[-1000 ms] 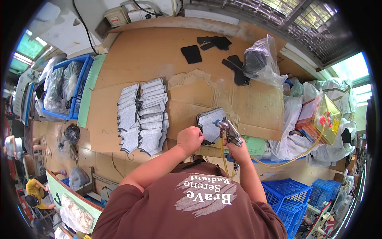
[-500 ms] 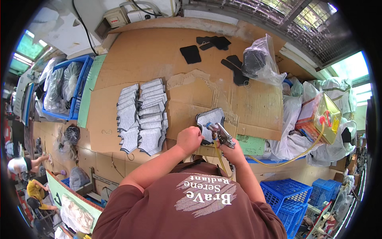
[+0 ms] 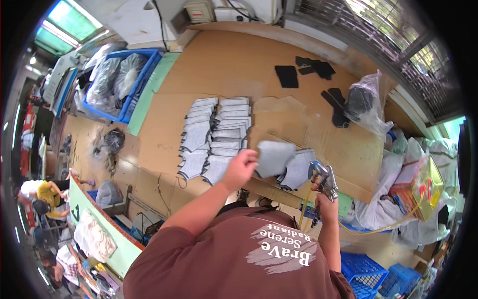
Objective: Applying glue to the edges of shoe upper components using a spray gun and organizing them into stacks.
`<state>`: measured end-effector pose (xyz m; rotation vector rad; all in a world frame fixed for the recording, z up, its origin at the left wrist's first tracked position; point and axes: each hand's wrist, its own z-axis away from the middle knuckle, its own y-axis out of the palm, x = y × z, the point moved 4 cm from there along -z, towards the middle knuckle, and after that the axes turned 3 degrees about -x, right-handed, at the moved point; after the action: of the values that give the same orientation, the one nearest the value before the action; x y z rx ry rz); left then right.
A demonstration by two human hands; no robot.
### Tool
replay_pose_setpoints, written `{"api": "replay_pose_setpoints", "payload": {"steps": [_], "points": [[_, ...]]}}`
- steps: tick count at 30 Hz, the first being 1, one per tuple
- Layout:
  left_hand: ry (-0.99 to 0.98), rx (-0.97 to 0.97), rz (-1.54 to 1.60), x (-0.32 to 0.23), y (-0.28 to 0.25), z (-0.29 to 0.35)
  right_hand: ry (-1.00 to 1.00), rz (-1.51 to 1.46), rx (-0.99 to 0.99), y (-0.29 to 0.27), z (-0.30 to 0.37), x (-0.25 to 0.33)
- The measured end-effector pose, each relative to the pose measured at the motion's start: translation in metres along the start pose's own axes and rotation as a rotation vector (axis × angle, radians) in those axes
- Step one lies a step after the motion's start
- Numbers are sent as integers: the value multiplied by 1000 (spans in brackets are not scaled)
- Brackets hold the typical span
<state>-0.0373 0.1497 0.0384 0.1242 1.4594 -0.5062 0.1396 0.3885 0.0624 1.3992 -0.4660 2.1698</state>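
My left hand (image 3: 243,168) pinches the edge of a grey fabric piece (image 3: 275,158), which is lifted off the cardboard and slightly blurred. Just right of it, more dark-edged grey fabric pieces (image 3: 300,168) lie in a small pile at the table's near edge. Wrapped in my right hand (image 3: 325,205) is a metal spray gun (image 3: 326,182), beside that pile, with a yellowish hose running off from it. Left of my left hand, two overlapping columns of grey fabric pieces (image 3: 196,134) lie on the cardboard.
Black cut pieces (image 3: 286,76) and a clear bag with dark contents (image 3: 362,102) lie at the far right. A blue crate of bagged goods (image 3: 119,119) stands at the left. At the right, the hose (image 3: 366,231) reaches a yellow-and-red can (image 3: 423,192); blue crates (image 3: 359,274) stand below.
My left hand has lifted a grey piece from the small pile and moved it leftward. The spray gun has drawn back to the right of the pile. The whole view has shifted.
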Motion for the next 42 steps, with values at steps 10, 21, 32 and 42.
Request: {"api": "replay_pose_setpoints", "payload": {"steps": [10,21,32,42], "points": [[-290,-496,-141,136,-205,-8,29,66,59,11,-2,-3],[22,-442,-531,56,-121,-20,73,197,154,23,1,0],[6,247,-290,12,76,-13,138,257,204,41,6,10],[-122,297,-386,4,79,-7,113,188,130,27,0,1]]}}
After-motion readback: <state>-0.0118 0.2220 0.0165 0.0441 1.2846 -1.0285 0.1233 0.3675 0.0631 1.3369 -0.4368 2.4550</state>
